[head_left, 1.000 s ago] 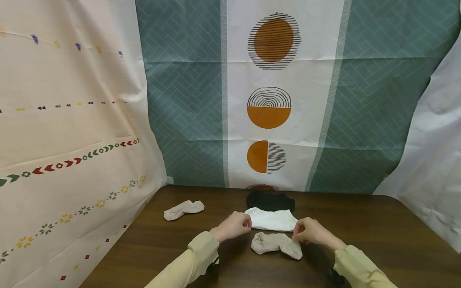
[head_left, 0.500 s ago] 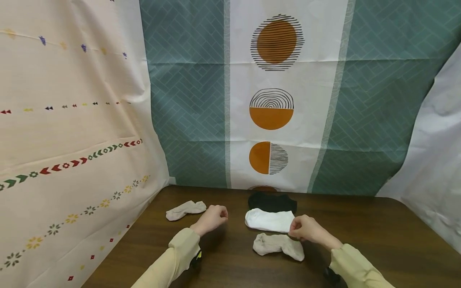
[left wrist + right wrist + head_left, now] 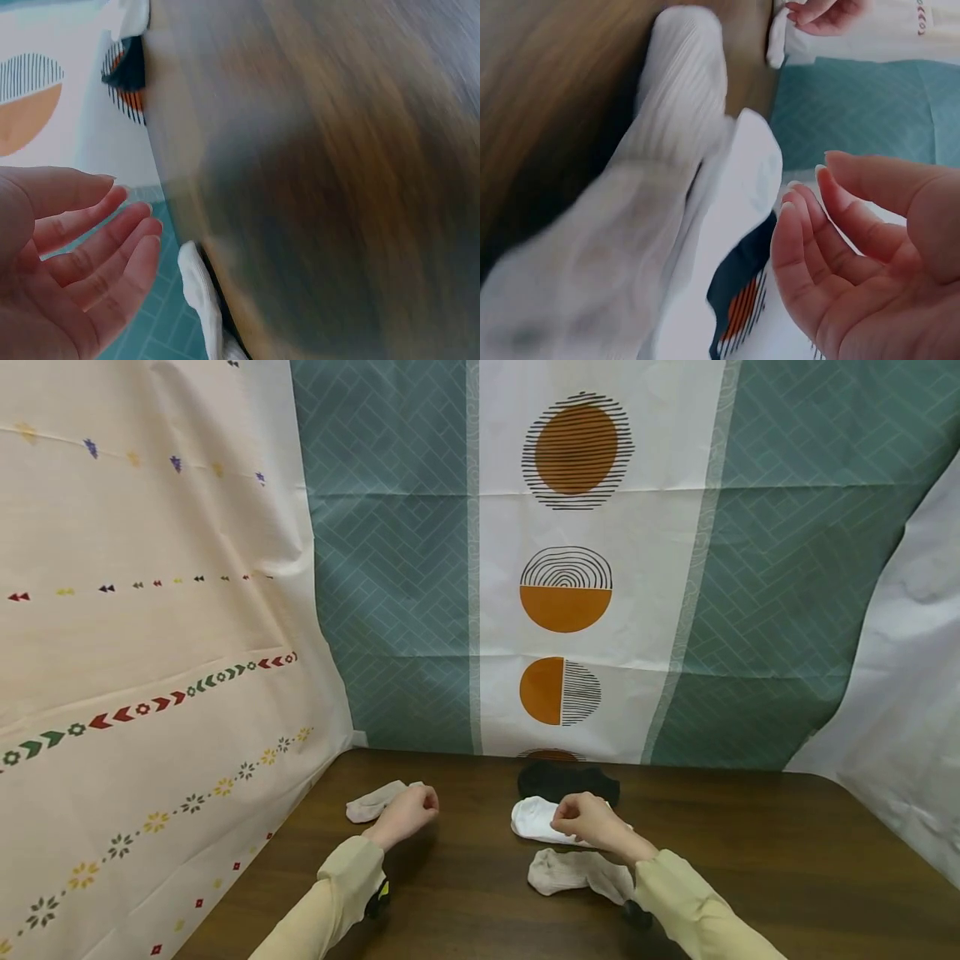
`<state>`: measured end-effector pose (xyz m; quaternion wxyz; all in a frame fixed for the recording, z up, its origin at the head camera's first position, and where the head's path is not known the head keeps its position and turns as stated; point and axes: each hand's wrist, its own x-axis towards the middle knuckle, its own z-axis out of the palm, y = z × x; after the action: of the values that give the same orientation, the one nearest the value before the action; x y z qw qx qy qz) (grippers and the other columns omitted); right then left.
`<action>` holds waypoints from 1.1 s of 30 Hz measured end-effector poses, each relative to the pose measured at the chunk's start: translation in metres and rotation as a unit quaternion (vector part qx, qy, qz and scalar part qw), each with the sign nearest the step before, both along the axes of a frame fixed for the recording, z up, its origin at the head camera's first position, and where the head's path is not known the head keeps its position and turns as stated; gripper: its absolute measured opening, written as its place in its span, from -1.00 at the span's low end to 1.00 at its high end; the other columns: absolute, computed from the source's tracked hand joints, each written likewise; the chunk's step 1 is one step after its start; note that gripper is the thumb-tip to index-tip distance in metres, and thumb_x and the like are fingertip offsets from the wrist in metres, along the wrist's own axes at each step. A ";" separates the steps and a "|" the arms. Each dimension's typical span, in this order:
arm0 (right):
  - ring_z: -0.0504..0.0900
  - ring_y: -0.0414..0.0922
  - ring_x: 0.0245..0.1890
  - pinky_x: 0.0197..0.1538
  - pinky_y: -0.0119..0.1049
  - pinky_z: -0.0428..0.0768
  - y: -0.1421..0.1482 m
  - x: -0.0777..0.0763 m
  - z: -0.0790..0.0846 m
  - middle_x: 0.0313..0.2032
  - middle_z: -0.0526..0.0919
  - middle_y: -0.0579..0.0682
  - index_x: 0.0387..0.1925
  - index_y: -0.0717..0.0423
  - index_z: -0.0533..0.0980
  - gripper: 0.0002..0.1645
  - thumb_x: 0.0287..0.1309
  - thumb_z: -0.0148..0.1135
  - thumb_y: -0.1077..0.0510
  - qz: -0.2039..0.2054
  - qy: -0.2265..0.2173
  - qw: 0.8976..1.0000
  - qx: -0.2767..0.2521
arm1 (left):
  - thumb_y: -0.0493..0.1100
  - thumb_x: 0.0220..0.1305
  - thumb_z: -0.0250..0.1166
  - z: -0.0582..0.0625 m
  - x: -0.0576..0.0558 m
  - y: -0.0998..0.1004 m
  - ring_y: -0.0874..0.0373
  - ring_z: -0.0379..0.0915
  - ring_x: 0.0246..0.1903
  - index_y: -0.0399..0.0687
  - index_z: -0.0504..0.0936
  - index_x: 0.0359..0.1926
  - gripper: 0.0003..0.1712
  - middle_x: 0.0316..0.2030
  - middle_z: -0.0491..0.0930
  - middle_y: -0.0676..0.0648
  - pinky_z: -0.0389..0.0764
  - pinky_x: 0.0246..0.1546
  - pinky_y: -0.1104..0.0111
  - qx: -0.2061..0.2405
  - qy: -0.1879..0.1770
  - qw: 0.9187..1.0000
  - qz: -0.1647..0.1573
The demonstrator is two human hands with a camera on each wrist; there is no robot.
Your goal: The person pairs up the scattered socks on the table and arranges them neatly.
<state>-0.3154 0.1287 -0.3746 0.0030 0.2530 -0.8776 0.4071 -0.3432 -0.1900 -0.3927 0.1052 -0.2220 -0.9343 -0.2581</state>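
My left hand [image 3: 407, 815] hovers beside the beige sock [image 3: 372, 801] at the table's far left, partly covering it from the head camera. In the left wrist view its fingers [image 3: 112, 255] are loosely bent and hold nothing. Above the white sock [image 3: 534, 819] is my right hand [image 3: 594, 823], fingers relaxed; the right wrist view shows a gap between thumb and fingertips, with nothing there. A second beige sock [image 3: 570, 871], ribbed, lies nearer me, just below the right hand. Behind the white sock lies a black sock [image 3: 567, 781].
The socks lie on a dark brown wooden table [image 3: 465, 910]. A green and white patterned curtain [image 3: 390, 610] hangs along its back edge. A cream embroidered cloth [image 3: 150, 635] hangs at the left and a white cloth [image 3: 900, 677] at the right.
My left hand has moved left from the white sock's end to the far-left beige sock. My right hand has left the white sock's right end and shifted left over it.
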 end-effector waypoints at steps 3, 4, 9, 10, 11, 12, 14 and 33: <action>0.46 -0.10 -0.57 -0.52 -0.28 0.49 -0.017 -0.004 0.000 -0.56 0.51 -0.05 -0.49 0.22 0.50 -0.92 0.03 0.24 0.28 0.002 0.009 1.000 -0.009 | -0.40 0.03 0.21 -0.001 0.001 -0.008 0.19 0.29 -0.57 -0.15 0.48 -0.53 -0.88 -0.54 0.37 0.04 0.38 -0.50 0.31 0.007 0.013 1.000 0.012; 0.46 -0.12 -0.57 -0.52 -0.30 0.48 -0.023 -0.006 0.000 -0.55 0.51 -0.07 -0.48 0.22 0.51 -0.92 0.03 0.24 0.27 0.003 0.017 1.000 -0.006 | -0.41 0.01 0.21 -0.001 0.001 -0.011 0.19 0.28 -0.57 -0.15 0.48 -0.53 -0.88 -0.55 0.37 0.04 0.37 -0.50 0.31 0.010 0.014 1.000 0.016; 0.49 -0.16 -0.46 -0.40 -0.31 0.47 -0.048 -0.016 -0.004 -0.45 0.54 -0.09 -0.35 0.24 0.52 -0.88 0.06 0.23 0.24 0.001 0.049 0.999 0.014 | -0.43 0.00 0.21 -0.004 0.001 -0.023 0.17 0.28 -0.57 -0.21 0.49 -0.52 -0.91 -0.57 0.40 0.02 0.37 -0.50 0.29 0.010 0.014 0.999 0.048; 0.50 -0.15 -0.43 -0.37 -0.29 0.47 -0.052 -0.018 -0.005 -0.43 0.55 -0.09 -0.33 0.24 0.52 -0.87 0.07 0.23 0.23 0.002 0.051 0.999 0.015 | -0.43 -0.01 0.21 -0.005 0.001 -0.025 0.15 0.28 -0.56 -0.22 0.50 -0.51 -0.92 -0.57 0.39 0.01 0.37 -0.49 0.28 0.007 0.017 0.998 0.054; 0.51 -0.14 -0.40 -0.34 -0.28 0.47 -0.056 -0.020 -0.006 -0.41 0.55 -0.08 -0.31 0.25 0.52 -0.84 0.08 0.23 0.23 0.003 0.052 0.999 0.016 | -0.43 -0.02 0.21 -0.005 0.001 -0.028 0.14 0.28 -0.55 -0.23 0.50 -0.51 -0.92 -0.56 0.39 -0.01 0.37 -0.47 0.27 0.005 0.021 0.998 0.061; 0.51 -0.12 -0.37 -0.31 -0.26 0.47 -0.060 -0.021 -0.007 -0.40 0.56 -0.07 -0.30 0.26 0.52 -0.82 0.08 0.23 0.22 0.005 0.052 0.999 0.015 | -0.43 -0.03 0.21 -0.006 0.001 -0.030 0.11 0.28 -0.53 -0.23 0.50 -0.51 -0.93 -0.55 0.38 -0.02 0.37 -0.46 0.25 0.002 0.027 0.997 0.068; 0.52 -0.09 -0.34 -0.27 -0.23 0.47 -0.067 -0.023 -0.008 -0.38 0.56 -0.05 -0.27 0.29 0.51 -0.78 0.08 0.23 0.20 0.009 0.051 0.999 0.014 | -0.43 -0.06 0.20 -0.007 0.000 -0.035 0.07 0.27 -0.50 -0.24 0.50 -0.50 -0.93 -0.54 0.35 -0.04 0.35 -0.43 0.22 -0.006 0.037 0.996 0.082; 0.45 0.10 -0.06 -0.02 -0.11 0.37 -0.137 -0.041 -0.023 -0.09 0.49 0.26 -0.01 0.43 0.38 -0.42 0.09 0.23 0.05 0.044 0.051 0.990 0.127 | -0.35 0.01 0.20 -0.005 0.001 -0.056 -0.12 0.27 -0.36 -0.28 0.47 -0.39 -0.90 -0.43 0.31 -0.16 0.41 -0.53 0.13 -0.060 0.006 0.983 0.174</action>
<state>-0.3569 -0.0084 -0.3975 -0.0023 0.3098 -0.9092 0.2784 -0.3420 -0.2457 -0.3979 0.1409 -0.0632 -0.9718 -0.1781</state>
